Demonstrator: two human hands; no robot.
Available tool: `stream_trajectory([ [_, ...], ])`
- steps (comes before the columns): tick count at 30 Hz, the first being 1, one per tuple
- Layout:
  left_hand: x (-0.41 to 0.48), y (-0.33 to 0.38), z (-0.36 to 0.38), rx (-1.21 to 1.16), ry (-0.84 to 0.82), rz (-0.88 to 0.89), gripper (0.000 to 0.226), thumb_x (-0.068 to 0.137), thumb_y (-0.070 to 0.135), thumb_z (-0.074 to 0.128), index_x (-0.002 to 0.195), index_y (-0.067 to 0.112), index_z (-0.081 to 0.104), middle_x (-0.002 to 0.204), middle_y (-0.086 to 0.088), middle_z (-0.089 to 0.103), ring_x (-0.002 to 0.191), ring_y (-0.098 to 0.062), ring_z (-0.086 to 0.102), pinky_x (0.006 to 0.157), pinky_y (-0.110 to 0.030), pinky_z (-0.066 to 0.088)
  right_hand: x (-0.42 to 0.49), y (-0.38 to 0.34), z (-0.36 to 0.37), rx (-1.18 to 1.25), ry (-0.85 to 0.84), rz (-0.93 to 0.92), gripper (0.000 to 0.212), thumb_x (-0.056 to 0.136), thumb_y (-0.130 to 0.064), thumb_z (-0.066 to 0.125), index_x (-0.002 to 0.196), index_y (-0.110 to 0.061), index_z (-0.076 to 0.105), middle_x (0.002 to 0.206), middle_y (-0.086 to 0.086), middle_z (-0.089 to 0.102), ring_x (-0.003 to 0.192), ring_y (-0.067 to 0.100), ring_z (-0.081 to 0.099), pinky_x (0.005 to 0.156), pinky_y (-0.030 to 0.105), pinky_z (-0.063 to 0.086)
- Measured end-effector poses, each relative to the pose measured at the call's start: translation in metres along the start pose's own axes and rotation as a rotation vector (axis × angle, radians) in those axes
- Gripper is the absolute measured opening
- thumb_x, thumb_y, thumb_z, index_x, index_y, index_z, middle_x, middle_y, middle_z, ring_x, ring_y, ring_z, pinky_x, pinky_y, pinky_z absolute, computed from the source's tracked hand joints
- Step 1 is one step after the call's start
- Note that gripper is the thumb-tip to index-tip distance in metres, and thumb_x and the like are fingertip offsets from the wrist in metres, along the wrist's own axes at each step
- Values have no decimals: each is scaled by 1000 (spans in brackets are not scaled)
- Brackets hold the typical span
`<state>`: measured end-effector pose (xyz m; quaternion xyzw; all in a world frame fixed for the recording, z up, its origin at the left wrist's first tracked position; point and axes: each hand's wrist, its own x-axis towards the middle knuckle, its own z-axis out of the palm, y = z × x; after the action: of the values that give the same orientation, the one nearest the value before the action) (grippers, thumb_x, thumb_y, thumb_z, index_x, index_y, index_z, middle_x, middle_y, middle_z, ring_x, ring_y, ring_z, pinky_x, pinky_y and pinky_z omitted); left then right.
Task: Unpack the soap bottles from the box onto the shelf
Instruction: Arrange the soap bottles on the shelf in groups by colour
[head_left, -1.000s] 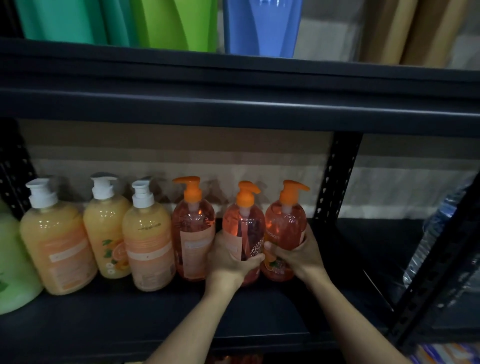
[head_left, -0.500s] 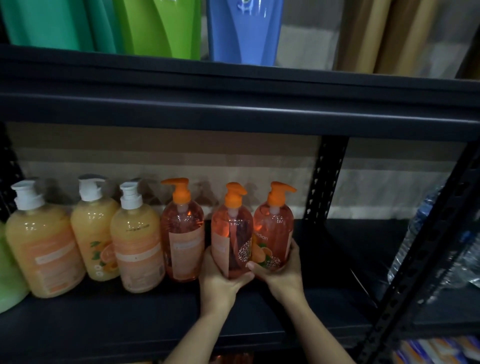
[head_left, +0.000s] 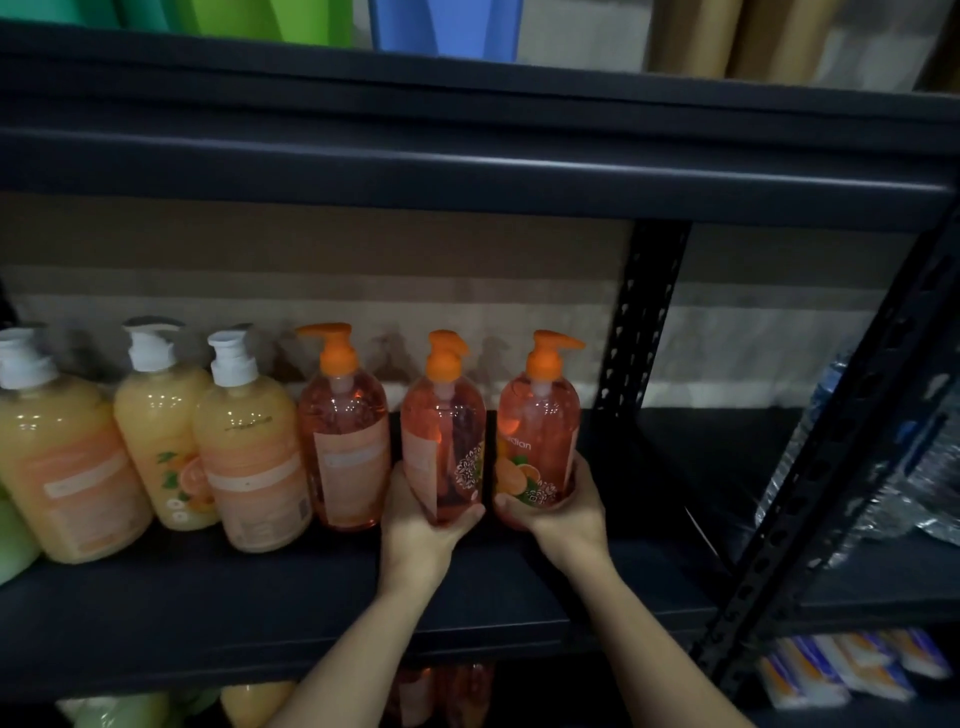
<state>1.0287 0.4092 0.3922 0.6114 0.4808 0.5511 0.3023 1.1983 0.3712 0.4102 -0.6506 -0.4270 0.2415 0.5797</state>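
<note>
Head cam: dark shelf (head_left: 208, 613) fills view, row of pump bottles upright along it. Three yellow bottles (head_left: 249, 457) at left, three orange bottles (head_left: 345, 441) right of them. Left hand (head_left: 421, 525) wrapped round base of middle orange (head_left: 441, 441), right hand (head_left: 563, 514) round base of end orange (head_left: 540, 436). Small gap between those two, thumbs near each other. Bases hidden, can't tell if they're resting on shelf.

Pale green plastic bottle (head_left: 11, 540) gets chopped by the left edge; small print on the clear orange pump bottle (head_left: 540, 415) is way too blurry.
</note>
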Motion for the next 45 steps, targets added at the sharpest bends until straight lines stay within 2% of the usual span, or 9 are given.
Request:
stream_trajectory([
  [2,-1,2,0,10,0,-1,81,55,23,96,120,18,49,112,4,62,106,-14,61,90,-20,45,2,-1,-11,-10,-6,1,89,52,-23,97,126,-32,48,110,-6,68,98,8,67,83,22,53],
  [6,-2,8,-2,9,-3,-7,78,56,18,95,117,24,46,107,9,59,101,-10,58,82,-2,37,10,1,-37,-21,-12,33,98,53,-25,97,135,-27,43,111,-6,67,100,11,67,85,23,52],
  [11,-5,14,-4,20,-27,-30,84,60,18,94,129,11,47,112,5,56,104,-12,54,90,-19,39,20,0,-67,-14,-38,35,99,60,-12,94,140,-17,36,109,-4,61,96,12,62,87,24,48],
  [17,-6,19,-5,24,-32,-28,84,61,18,93,130,11,46,111,5,57,103,-12,54,93,-25,42,31,4,-86,-7,-118,71,88,61,-7,92,135,-18,45,108,-6,65,98,11,64,91,30,51],
  [22,-6,20,-4,18,-27,-27,81,61,15,93,127,13,47,106,7,58,99,-12,56,83,-13,39,35,10,-89,15,-137,36,76,66,-4,88,130,-22,51,111,-5,66,111,21,63,100,38,50],
  [27,-6,19,-3,23,-18,-39,79,60,17,94,125,16,48,103,12,59,96,-9,58,85,-15,42,29,7,-84,-3,-142,-7,99,68,-10,89,147,-22,31,124,-3,56,111,13,56,89,20,43],
  [32,-7,22,-3,30,-25,-62,80,62,18,93,127,17,46,100,19,56,96,-8,57,85,-17,41,32,6,-66,-37,20,-2,109,53,-16,97,139,-21,30,117,-7,52,106,12,56,88,24,44],
  [37,-7,26,-3,26,-14,-81,77,60,17,94,121,21,47,98,21,57,87,7,56,75,-4,39,36,14,-68,-107,62,32,104,55,-25,96,138,-22,33,117,-3,58,103,16,60,87,25,46],
  [45,-12,27,-4,100,60,-72,77,56,27,96,118,13,53,94,10,61,90,-13,60,82,-25,48,38,19,-74,-117,32,71,103,58,-25,94,140,-23,31,116,-3,56,101,15,58,84,25,45],
])
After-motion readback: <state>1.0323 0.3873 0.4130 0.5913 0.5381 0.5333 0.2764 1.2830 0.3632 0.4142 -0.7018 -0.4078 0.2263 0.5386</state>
